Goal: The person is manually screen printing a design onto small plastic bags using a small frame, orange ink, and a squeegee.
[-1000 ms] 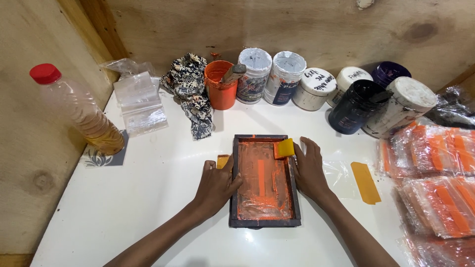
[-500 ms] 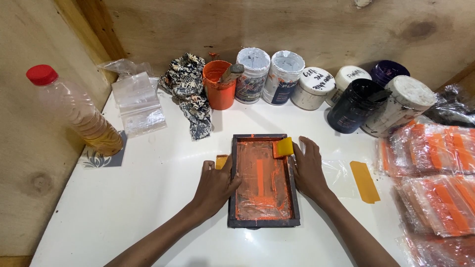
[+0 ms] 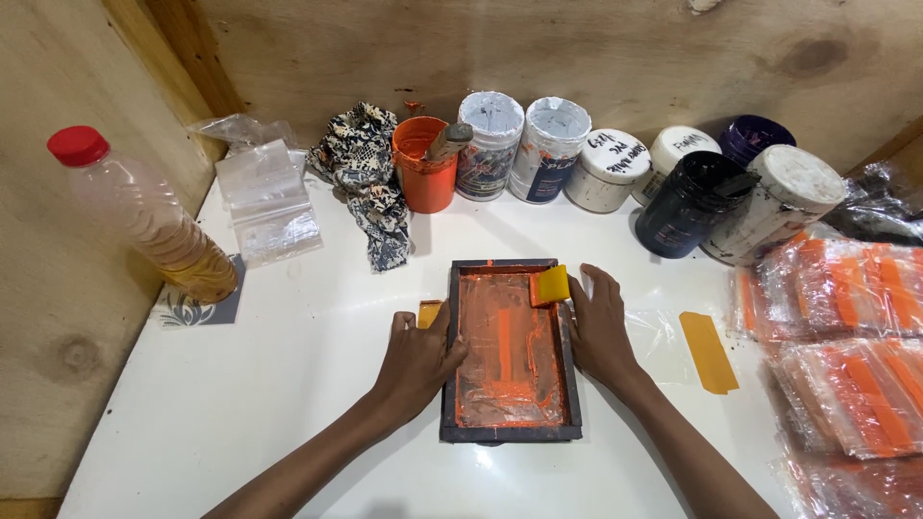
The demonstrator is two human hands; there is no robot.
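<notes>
The fingers of the left hand (image 3: pixel 415 360) and right hand (image 3: pixel 598 330) are laid flat and unclenched against the long sides of a dark printing frame (image 3: pixel 510 351), apparently so that it is steadied on the white table (image 3: pixel 288 384). An orange squeegee (image 3: pixel 552 284) is left resting at its far right corner. Paint jars (image 3: pixel 548 149) are ranged along the wall.

This is a small printing workshop: paint jars (image 3: pixel 606 168) stand beyond the hands, an ink-smeared screen frame (image 3: pixel 510 351) lies between them, and printed packets (image 3: pixel 846 336) (orange stripes) are stacked right of the right hand (image 3: pixel 601 327).
</notes>
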